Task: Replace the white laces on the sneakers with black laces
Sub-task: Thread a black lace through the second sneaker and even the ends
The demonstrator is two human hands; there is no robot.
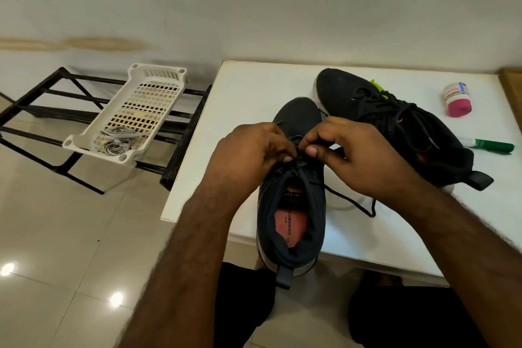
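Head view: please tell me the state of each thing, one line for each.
Near black fabric sneaker: upright, heel overhanging table edge, black lace being worked.
Far black sneaker: laced black, tilted.
Left hand: pinching lace.
Right hand: pinching lace.
White plastic basket: on black rack, holds pale laces.
Green marker: lying flat.
Pink-capped jar: closed, upside down.

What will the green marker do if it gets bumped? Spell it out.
The marker lies on its side on the table, right of the sneakers, so it cannot tip. Its body looks round, so a nudge across its length would probably roll it. It looks slim and plastic, so likely light and stiff. The smooth tabletop may let it slide too.
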